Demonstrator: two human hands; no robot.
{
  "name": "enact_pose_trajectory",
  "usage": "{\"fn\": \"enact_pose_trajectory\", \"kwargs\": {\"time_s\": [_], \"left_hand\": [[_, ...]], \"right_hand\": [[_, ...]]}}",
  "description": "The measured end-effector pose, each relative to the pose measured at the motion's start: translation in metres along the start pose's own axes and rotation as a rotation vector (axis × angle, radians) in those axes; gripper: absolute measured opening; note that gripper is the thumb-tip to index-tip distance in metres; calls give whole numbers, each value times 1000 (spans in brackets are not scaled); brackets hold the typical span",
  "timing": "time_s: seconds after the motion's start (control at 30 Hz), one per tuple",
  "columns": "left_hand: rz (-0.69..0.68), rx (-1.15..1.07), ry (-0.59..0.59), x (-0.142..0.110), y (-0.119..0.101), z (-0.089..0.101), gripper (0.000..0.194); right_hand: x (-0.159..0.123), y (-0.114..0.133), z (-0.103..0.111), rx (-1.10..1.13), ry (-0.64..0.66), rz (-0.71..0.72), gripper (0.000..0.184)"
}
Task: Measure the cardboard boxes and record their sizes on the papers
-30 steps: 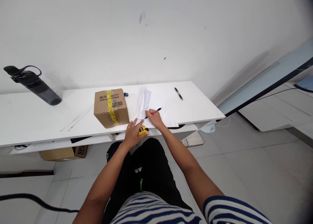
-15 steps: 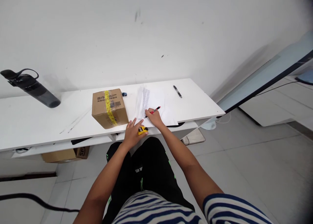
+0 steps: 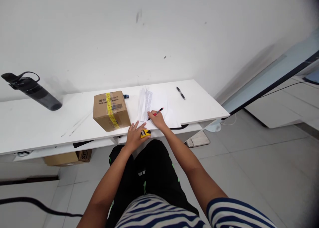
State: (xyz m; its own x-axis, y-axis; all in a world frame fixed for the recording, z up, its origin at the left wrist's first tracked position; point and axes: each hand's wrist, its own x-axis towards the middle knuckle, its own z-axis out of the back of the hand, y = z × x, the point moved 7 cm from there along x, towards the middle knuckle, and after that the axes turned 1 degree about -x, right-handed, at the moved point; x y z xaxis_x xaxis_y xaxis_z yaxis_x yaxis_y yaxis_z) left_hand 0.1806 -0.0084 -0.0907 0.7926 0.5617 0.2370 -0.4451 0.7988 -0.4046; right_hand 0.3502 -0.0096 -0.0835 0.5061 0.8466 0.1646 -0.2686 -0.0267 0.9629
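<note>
My left hand [image 3: 134, 135] cups yellow tape measure [image 3: 146, 133]: likely dense, hold its sides. Right hand [image 3: 157, 119], 2 o'clock from left, pinches red pen [image 3: 159, 111]: probably light, stiff.

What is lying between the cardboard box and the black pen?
The head view shows papers between the box and the black pen, and a small blue thing beside the box.

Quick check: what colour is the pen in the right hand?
The pen is red and black, showing best in the head view.
</note>
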Motion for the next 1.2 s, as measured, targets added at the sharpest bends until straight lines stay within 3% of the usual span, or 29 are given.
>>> {"fn": "enact_pose_trajectory", "kwargs": {"time_s": [0.43,0.6,0.77,1.03,1.2], "left_hand": [[-14,35,-16,0,0,-1,44],[-5,32,-19,0,-1,0,43],[-9,30,-21,1,-1,0,44],[-23,31,-44,0,-1,-1,38],[-20,28,-35,0,0,-1,43]], "right_hand": [[0,0,-1,-15,20,9,41],[-2,0,4,-7,-61,-7,39],[0,1,-2,4,22,7,37],[-1,0,0,21,14,1,39],[-2,-1,6,8,-83,1,39]]}}
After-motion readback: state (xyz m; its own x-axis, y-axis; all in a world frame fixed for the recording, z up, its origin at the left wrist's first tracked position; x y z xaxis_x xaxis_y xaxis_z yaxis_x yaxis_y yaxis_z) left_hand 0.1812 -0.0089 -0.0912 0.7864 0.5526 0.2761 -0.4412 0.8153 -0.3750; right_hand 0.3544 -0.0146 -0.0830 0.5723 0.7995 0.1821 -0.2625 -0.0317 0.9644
